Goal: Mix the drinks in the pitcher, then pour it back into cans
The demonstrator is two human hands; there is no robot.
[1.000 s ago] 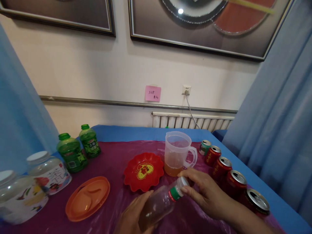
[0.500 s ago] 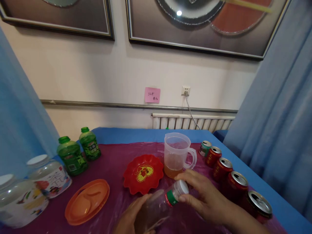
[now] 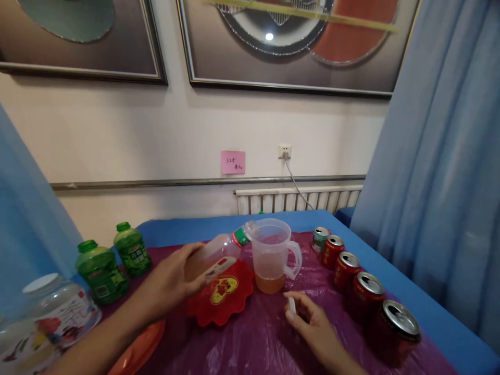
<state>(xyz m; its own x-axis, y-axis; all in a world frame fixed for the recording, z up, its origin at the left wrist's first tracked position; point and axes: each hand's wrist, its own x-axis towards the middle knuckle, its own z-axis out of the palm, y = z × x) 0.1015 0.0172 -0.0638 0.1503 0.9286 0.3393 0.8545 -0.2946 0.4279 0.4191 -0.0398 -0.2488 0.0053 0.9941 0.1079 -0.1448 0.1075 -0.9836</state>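
My left hand [image 3: 187,273] is closed round a clear plastic bottle [image 3: 219,249] with a green and red band at its neck. The bottle is tilted, its uncapped mouth at the left rim of a clear plastic pitcher [image 3: 269,255]. Amber liquid stands in the bottom of the pitcher, and some shows in the bottle's lower end. Between thumb and fingers of my right hand [image 3: 308,320] is a white bottle cap [image 3: 291,305], held just in front of the pitcher. Under the bottle lies a red scalloped plate [image 3: 230,297] with a yellow heart print.
Several drink cans [image 3: 347,268] stand in a row on the right. On the left are two green bottles [image 3: 130,252], two white-lidded jars [image 3: 64,312] and an orange dish [image 3: 142,349], partly behind my left arm. A purple plastic sheet [image 3: 250,344] covers the blue table.
The cap has come off the bottle and is now in my right hand, which has drawn back. My left hand has raised the bottle and brought its mouth to the pitcher's rim.
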